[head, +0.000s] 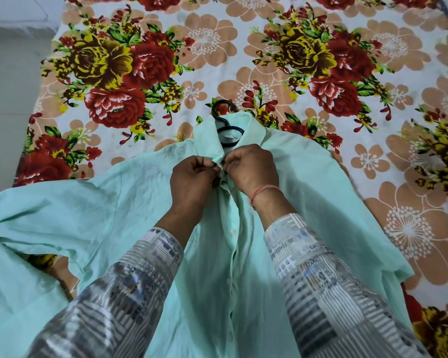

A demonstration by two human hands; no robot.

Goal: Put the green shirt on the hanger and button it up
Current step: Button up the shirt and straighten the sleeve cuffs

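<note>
At the collar (254,126) | left hand (192,177), right hand (251,169) pinching green shirt (114,215) | next button (232,231) down the placket (232,257), near both

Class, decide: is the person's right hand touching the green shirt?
Touching. The head view shows the right hand pinching the green shirt at its front edge below the collar.

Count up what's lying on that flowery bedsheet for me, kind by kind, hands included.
green shirt: 1
black hanger: 1
hands: 2, the left hand and the right hand, both pinching the shirt's front below the collar
Total: 4
</note>
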